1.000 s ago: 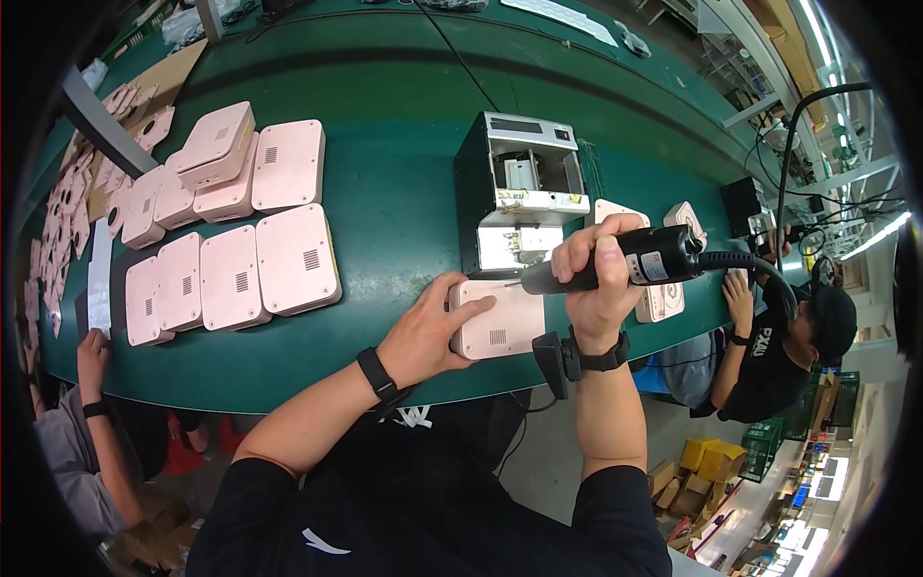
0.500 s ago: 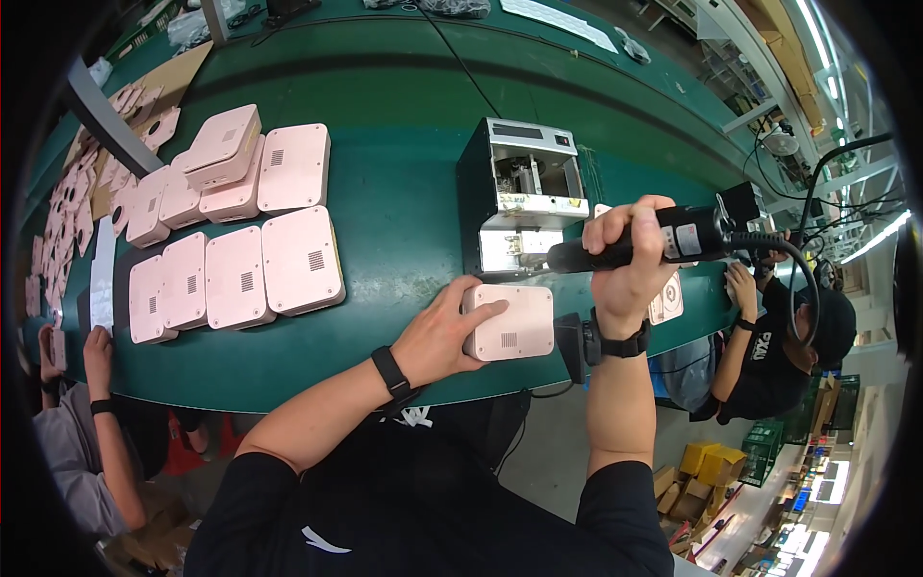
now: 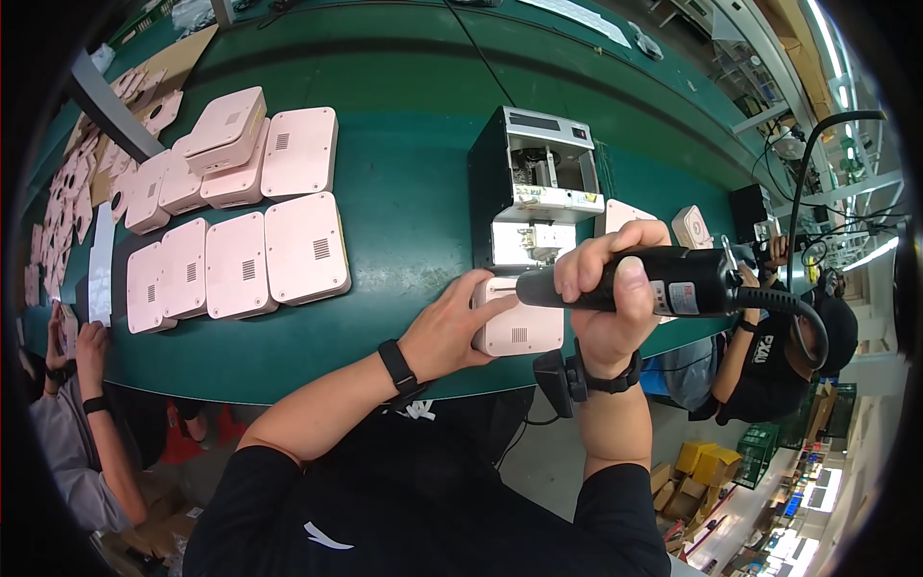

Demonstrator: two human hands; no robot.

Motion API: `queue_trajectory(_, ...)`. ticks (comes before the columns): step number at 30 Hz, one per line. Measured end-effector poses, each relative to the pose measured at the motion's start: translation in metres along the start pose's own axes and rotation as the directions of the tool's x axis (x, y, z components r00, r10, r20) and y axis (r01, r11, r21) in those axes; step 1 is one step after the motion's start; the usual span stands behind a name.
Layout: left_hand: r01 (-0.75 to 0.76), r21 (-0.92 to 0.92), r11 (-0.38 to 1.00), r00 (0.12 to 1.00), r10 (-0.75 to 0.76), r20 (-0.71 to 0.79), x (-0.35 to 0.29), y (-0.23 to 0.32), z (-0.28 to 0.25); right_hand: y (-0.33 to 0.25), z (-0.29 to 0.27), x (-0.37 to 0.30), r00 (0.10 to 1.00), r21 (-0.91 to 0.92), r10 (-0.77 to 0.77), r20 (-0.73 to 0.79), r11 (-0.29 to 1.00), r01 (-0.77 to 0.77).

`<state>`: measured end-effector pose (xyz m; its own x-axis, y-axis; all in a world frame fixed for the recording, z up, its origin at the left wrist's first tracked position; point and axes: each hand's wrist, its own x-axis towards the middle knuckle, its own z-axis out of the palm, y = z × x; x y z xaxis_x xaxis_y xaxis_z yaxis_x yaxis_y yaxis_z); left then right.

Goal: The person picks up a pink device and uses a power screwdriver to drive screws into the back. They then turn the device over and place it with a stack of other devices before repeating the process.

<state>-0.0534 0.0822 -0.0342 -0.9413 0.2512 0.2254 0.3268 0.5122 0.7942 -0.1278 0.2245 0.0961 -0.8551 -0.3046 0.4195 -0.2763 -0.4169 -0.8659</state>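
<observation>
Pink case (image 3: 529,332) lies between my hands on the tabletop (image 3: 404,192); my left hand (image 3: 444,322), fingers spread, clasps its left edge, presumably steadying it; my right hand (image 3: 611,306) wraps the black power driver (image 3: 697,279), bit just beside my left fingers, contact unclear

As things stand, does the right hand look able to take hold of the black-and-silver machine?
Probably not: though the machine stands close by, the right hand is wrapped around the corded black driver.
</observation>
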Motion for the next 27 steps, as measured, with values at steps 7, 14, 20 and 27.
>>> queue_trajectory(7,-0.008,-0.009,1.0,0.999,0.008,-0.034,0.001,0.001,0.002,0.014,0.004,-0.005,1.0,-0.054,0.017,0.025,0.998,-0.015)
queue_trajectory(14,-0.013,-0.009,1.0,0.999,0.012,-0.047,0.001,0.003,0.002,0.016,0.002,-0.004,0.999,-0.038,0.014,0.031,0.999,-0.013)
queue_trajectory(20,-0.01,-0.009,1.0,0.998,0.01,-0.057,0.0,0.003,0.003,0.019,0.0,-0.005,0.999,-0.02,0.019,0.047,1.0,-0.018)
queue_trajectory(27,-0.018,-0.026,1.0,1.0,0.017,-0.02,0.001,0.0,0.0,0.021,0.0,-0.006,0.994,-0.044,0.061,0.093,0.997,-0.057)
